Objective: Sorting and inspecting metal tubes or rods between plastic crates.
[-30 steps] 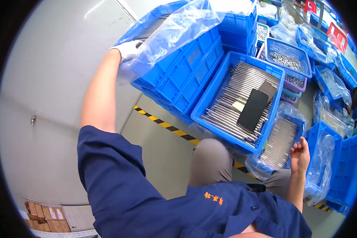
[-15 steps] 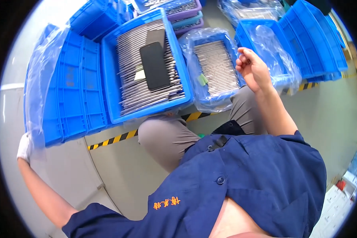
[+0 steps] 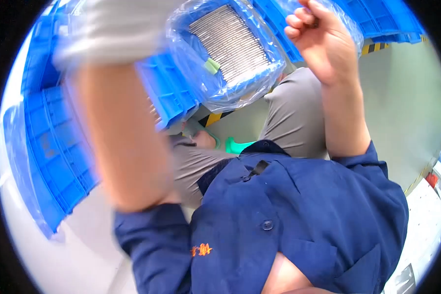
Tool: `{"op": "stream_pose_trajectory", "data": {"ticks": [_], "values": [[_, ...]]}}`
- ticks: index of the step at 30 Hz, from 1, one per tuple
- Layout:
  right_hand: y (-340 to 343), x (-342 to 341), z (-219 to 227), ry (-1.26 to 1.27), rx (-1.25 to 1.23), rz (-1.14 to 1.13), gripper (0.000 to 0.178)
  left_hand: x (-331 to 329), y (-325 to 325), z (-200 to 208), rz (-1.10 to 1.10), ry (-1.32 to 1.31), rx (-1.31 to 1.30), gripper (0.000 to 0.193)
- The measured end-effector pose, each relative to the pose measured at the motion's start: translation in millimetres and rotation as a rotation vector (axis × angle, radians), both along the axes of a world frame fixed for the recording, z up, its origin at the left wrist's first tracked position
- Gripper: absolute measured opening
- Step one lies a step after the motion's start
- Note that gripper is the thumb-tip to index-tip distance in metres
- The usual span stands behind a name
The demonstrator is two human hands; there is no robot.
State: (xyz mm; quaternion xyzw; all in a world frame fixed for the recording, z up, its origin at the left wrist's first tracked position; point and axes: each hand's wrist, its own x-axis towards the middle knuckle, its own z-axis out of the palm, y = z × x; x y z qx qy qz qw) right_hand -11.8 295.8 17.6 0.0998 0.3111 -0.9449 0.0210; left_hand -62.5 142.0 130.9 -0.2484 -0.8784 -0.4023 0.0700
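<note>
My left hand [image 3: 120,29], in a white glove, is smeared by motion at the upper left. Its fingers run past the top edge, so their pose and anything in them are hidden. Beneath that forearm is a blue crate [image 3: 169,90], mostly covered, with a few thin metallic edges showing. Bare, my right hand [image 3: 323,41] is raised at the upper right with its fingers curled in; what they hold, if anything, I cannot make out. Between the hands lies a plastic-lined blue crate [image 3: 208,98] with a tight row of thin silvery plates [image 3: 232,44] and a green scrap [image 3: 212,65].
Blue crates [image 3: 59,152] with clear plastic film stand along the left. More blue crates [image 3: 377,19] are at the upper right. Yellow-black floor tape [image 3: 213,119] runs below the crates. My knees and a green shoe [image 3: 237,146] are close to the lined crate.
My left hand has swung from the film on the far-left crates up and right, over the crate of plates. The view has shifted, and my right hand stays raised with curled fingers.
</note>
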Motion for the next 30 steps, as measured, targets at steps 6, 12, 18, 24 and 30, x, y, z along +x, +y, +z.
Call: {"op": "stream_pose_trajectory", "data": {"ticks": [6,12,18,24,30], "values": [[68,13,-7,0.088,-0.003,-0.040,0.019,-20,10,-317,0.021,-0.385,-0.303,0.030],[91,12,-35,-0.068,-0.001,0.022,0.024,8,10,-422,-0.043,-0.578,-0.647,0.055],[96,2,-43,-0.128,0.068,0.031,0.019,-1,44,-449,0.002,-0.192,-0.799,0.063],[88,-14,-44,-0.151,0.085,0.113,0.017,-4,47,-470,0.002,-0.166,-0.805,0.032],[85,-17,-47,-0.178,0.108,0.118,0.018,-26,46,-464,-0.026,-0.308,-0.837,0.024]]}}
